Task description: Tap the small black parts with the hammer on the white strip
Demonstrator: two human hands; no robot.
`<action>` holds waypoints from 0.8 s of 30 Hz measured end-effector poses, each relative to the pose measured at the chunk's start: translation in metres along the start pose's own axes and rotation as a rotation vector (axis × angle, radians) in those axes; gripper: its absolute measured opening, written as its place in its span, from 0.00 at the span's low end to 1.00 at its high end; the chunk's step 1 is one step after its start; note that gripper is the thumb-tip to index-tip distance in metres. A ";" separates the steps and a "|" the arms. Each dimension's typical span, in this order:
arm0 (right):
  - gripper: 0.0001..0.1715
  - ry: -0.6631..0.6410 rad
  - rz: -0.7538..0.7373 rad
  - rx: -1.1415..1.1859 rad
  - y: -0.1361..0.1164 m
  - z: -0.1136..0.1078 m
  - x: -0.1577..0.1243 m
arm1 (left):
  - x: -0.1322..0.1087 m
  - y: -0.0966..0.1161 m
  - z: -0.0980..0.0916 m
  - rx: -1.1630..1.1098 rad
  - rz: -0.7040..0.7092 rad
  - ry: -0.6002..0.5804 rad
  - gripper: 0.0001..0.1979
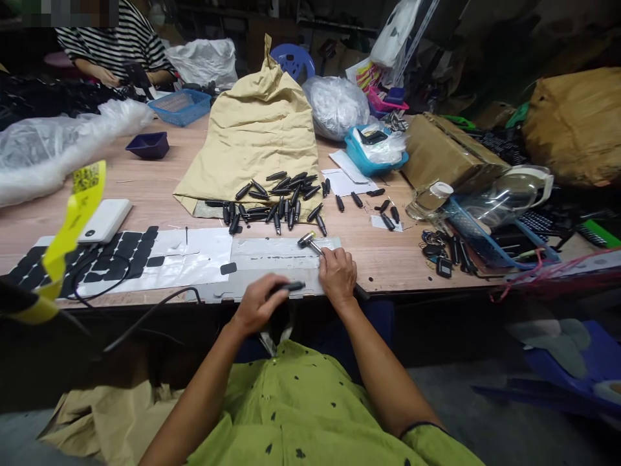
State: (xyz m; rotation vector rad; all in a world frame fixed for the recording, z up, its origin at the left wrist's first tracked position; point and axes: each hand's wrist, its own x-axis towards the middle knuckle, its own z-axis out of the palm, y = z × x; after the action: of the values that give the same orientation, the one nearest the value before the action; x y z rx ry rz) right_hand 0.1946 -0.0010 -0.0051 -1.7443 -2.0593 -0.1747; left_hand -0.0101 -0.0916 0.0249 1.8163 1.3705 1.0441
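My left hand (259,301) is closed on a small black tapered piece (295,285), its end pointing right over the table's front edge. In my right hand (338,275) is a hammer (306,240) with a shiny metal head; its dark grip sticks out below my palm. Under both hands lies a grey board (264,262) with worn tape marks. Beyond it, several similar black pieces (281,206) are piled on the mouth of a tan cloth sack (262,133).
To the left are a sheet with black stickers (130,255), a white box-shaped device (105,220) and a dark tray (148,145). A blue basket (504,236) holding a clear jug stands right, near keys (433,246). Across the table sits a person in a striped top (126,39).
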 end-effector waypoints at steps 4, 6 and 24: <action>0.15 -0.005 0.013 0.031 -0.001 0.000 -0.001 | -0.059 0.002 0.020 -0.063 -0.168 -0.074 0.13; 0.15 -0.002 0.012 0.046 0.000 0.000 0.000 | -0.071 -0.009 0.032 -0.018 -0.293 -0.064 0.13; 0.13 0.033 0.000 0.029 -0.002 0.000 -0.001 | 0.053 0.001 -0.022 0.289 -0.313 0.300 0.12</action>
State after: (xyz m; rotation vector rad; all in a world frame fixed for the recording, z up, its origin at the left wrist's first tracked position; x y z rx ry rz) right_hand 0.1932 -0.0019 -0.0047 -1.7131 -2.0281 -0.1721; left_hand -0.0212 -0.0403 0.0478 1.6059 2.0023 1.0186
